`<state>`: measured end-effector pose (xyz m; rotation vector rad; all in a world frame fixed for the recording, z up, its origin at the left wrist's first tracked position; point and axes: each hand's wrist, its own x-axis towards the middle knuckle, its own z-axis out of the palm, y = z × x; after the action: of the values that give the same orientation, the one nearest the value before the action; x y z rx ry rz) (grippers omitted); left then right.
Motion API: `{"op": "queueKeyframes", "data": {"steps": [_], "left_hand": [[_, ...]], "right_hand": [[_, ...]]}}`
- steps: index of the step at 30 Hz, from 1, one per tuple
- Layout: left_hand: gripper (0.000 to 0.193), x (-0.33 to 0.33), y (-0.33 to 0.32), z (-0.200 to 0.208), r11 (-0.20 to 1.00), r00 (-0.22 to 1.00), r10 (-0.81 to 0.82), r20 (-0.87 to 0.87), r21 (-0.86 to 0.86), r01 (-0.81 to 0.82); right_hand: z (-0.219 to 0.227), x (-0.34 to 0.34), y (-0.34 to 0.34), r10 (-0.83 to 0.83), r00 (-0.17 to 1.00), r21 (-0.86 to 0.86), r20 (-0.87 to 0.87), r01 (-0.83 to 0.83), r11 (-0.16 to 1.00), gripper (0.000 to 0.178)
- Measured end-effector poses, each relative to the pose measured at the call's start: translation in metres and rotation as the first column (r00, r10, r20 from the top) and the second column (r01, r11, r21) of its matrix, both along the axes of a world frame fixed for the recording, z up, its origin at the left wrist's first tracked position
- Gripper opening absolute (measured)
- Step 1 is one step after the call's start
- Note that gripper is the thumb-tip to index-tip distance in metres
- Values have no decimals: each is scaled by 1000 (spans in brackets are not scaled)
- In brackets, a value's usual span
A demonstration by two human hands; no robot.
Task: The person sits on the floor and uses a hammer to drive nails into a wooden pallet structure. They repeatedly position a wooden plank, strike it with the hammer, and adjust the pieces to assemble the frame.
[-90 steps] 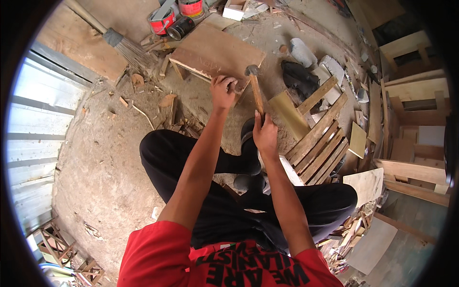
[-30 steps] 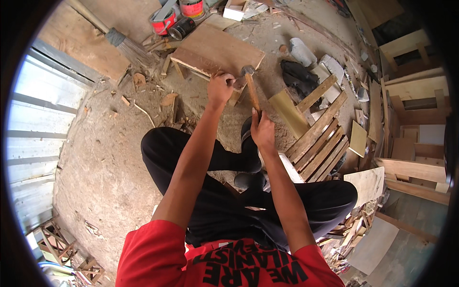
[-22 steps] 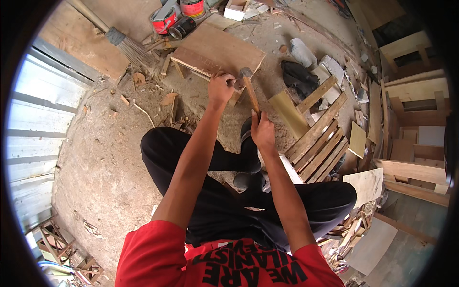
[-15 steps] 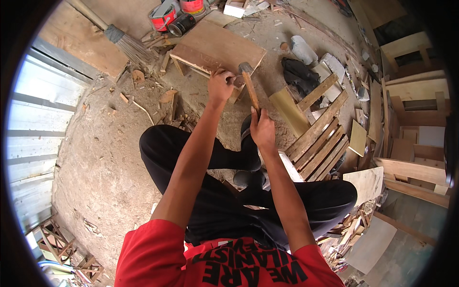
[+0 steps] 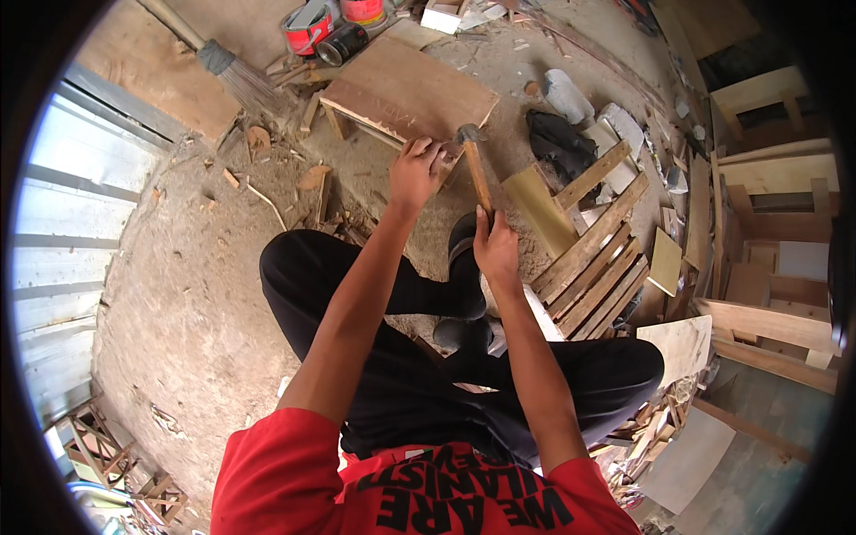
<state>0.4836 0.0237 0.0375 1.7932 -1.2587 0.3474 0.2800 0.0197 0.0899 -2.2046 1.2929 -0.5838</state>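
In front of me stands a low wooden bench [image 5: 412,87] with a flat brown top. My right hand [image 5: 497,245] is closed round the lower end of a hammer's wooden handle. The hammer [image 5: 479,178] slants up and away, its dark metal head close to the bench's near right corner. At that corner my left hand [image 5: 415,178] is closed, fingertips pressed together near the bench's edge. Whatever those fingers pinch is too small or hidden to make out. The hammer head is just right of my left fingertips, apart from them.
A slatted wooden piece [image 5: 593,267] and a yellowish board [image 5: 541,209] lie to the right. Beyond them is a black cloth [image 5: 562,147]. A broom [image 5: 236,71], red cans [image 5: 306,34] and a dark can [image 5: 342,45] are at the far left. Wood scraps litter the dirt floor.
The hammer head has shifted slightly to the right and nearer me, away from my left fingers. My left hand has dropped slightly and its fingers have turned. The bench has hardly moved.
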Motion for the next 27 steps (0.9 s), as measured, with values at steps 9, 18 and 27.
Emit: {"op": "queueKeyframes", "data": {"steps": [9,18,27], "left_hand": [[15,5,-1,-3,1000,997,24,72,4,-24],[16,2,3,-2,999,999,45,20,19,-46],[16,1,3,-1,997,1000,27,12,66,-28]], "right_hand": [[11,13,0,9,1000,15,16,-9,1000,33],[31,22,1,-9,995,-9,99,10,1000,29],[12,16,4,-2,991,-13,132,4,1000,25]]}}
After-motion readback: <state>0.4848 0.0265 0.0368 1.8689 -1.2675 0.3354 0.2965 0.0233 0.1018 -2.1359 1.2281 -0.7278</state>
